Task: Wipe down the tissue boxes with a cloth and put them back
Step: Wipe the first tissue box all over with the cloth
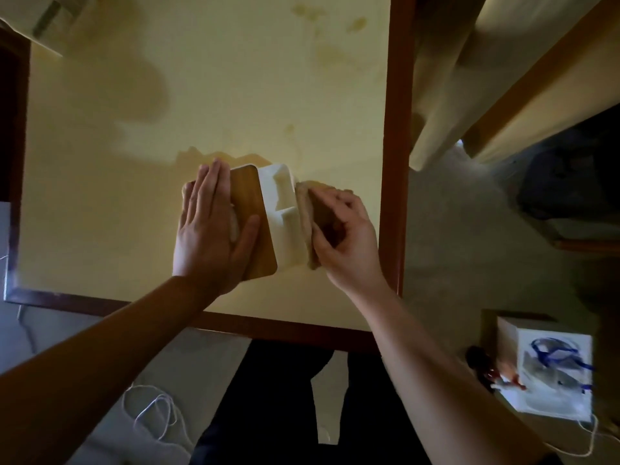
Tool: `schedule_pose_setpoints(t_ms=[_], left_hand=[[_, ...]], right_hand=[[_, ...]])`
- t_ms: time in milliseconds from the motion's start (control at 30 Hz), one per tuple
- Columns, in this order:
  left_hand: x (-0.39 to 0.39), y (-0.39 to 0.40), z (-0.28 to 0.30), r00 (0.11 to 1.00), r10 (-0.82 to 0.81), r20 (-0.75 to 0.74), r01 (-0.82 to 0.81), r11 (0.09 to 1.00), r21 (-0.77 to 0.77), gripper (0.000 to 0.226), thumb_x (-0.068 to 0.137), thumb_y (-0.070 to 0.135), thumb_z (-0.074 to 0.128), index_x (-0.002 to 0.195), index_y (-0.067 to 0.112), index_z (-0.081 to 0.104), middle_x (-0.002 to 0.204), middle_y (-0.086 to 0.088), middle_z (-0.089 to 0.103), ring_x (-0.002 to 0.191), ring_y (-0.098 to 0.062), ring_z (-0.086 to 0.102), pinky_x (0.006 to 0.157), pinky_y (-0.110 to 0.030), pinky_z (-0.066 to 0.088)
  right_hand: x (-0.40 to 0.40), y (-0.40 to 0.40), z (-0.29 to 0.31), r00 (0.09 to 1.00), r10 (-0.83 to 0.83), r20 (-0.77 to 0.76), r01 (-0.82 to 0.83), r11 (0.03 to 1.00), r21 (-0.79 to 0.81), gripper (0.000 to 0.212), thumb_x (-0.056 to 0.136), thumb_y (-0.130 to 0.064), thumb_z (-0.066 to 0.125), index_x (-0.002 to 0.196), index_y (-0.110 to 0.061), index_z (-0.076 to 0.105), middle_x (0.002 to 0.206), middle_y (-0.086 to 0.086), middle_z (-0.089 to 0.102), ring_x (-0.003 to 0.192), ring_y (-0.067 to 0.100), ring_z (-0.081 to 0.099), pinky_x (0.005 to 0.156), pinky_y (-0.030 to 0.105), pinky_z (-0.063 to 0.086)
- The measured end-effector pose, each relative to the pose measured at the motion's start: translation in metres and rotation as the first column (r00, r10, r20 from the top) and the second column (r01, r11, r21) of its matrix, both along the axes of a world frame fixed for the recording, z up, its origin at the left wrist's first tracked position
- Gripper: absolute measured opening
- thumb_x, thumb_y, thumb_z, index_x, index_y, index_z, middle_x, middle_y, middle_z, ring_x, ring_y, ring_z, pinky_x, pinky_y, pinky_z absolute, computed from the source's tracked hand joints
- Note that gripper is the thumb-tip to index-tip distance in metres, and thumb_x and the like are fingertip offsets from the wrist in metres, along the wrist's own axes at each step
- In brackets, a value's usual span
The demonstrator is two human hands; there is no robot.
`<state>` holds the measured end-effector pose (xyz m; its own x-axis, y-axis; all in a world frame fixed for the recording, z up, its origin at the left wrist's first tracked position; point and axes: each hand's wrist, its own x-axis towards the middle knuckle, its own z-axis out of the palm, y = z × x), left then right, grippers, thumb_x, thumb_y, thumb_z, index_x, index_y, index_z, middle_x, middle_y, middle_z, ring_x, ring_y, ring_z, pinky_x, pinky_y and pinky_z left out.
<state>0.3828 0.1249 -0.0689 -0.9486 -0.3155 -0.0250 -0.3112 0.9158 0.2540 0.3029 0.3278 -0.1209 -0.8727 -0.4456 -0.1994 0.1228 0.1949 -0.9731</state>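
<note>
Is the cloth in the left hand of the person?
No, the right hand holds the cloth against the tissue box; the left hand lies flat on its wooden lid.

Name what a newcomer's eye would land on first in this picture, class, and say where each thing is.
At the centre of the yellow table, the left hand lies flat on the wooden lid of a white tissue box. The right hand presses a tan cloth against the box's right side.
</note>
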Motion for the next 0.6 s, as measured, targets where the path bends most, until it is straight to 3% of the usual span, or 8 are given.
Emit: schedule_pose_setpoints(t_ms=[133,200,267,333,433,600], left_hand=[[-0.002,0.0,0.002,1.0,0.011,0.001,-0.011,1.0,0.002,0.08,0.103,0.055,0.037,0.163,0.005,0.02,0.17,-0.011,0.022,0.16,-0.028,0.013,0.13,-0.048,0.011],[-0.002,-0.001,0.002,1.0,0.014,-0.001,-0.014,1.0,0.005,0.08,0.103,0.055,0.037,0.163,0.004,0.021,0.17,-0.012,0.023,0.16,-0.028,0.014,0.129,-0.049,0.013],[-0.002,-0.001,0.001,1.0,0.011,0.006,-0.011,1.0,0.0,0.08,0.103,0.055,0.037,0.163,0.005,0.02,0.17,-0.012,0.023,0.16,-0.027,0.013,0.129,-0.05,0.013],[-0.002,-0.001,0.002,1.0,0.014,0.016,-0.014,1.0,-0.001,0.081,0.103,0.056,0.038,0.163,0.005,0.02,0.17,-0.011,0.022,0.16,-0.026,0.013,0.129,-0.05,0.013],[-0.003,-0.005,0.004,1.0,-0.008,0.017,0.007,1.0,0.009,0.082,0.102,0.058,0.038,0.163,0.005,0.02,0.17,-0.011,0.023,0.16,-0.026,0.013,0.129,-0.052,0.014],[-0.006,-0.015,0.004,0.997,-0.065,0.051,0.066,0.998,-0.015,0.097,0.096,0.068,0.045,0.163,0.004,0.019,0.169,-0.012,0.024,0.159,-0.03,0.014,0.128,-0.055,0.015]], right_hand=[[0.007,-0.005,0.007,0.996,0.091,0.016,-0.091,0.994,0.065,0.055,0.104,-0.01,0.056,0.151,-0.037,0.055,0.165,-0.012,0.033,0.15,0.004,0.026,0.121,0.014,0.024],[0.011,-0.012,0.007,0.992,0.126,0.029,-0.127,0.992,0.025,0.056,0.11,-0.01,0.044,0.157,-0.041,0.046,0.174,-0.01,0.019,0.159,0.006,0.014,0.127,0.023,0.015],[0.013,-0.018,0.005,0.987,0.15,0.064,-0.147,0.988,-0.046,0.054,0.115,-0.012,0.033,0.165,-0.033,0.031,0.171,-0.016,0.018,0.158,-0.001,0.014,0.132,0.033,0.014],[0.015,-0.025,0.005,0.963,0.17,0.211,-0.141,0.979,-0.147,0.054,0.116,-0.025,0.028,0.169,-0.025,0.014,0.166,-0.026,0.019,0.151,-0.013,0.022,0.13,0.028,0.021],[0.021,-0.036,0.001,0.947,0.187,0.263,-0.133,0.969,-0.209,0.072,0.111,-0.055,0.029,0.17,-0.026,0.0,0.175,-0.017,0.008,0.16,0.001,0.01,0.132,0.049,0.019],[0.029,-0.041,-0.011,0.947,0.194,0.255,-0.117,0.95,-0.288,0.082,0.106,-0.069,0.025,0.169,-0.026,-0.004,0.177,-0.011,0.002,0.163,0.012,0.001,0.13,0.06,0.015]])
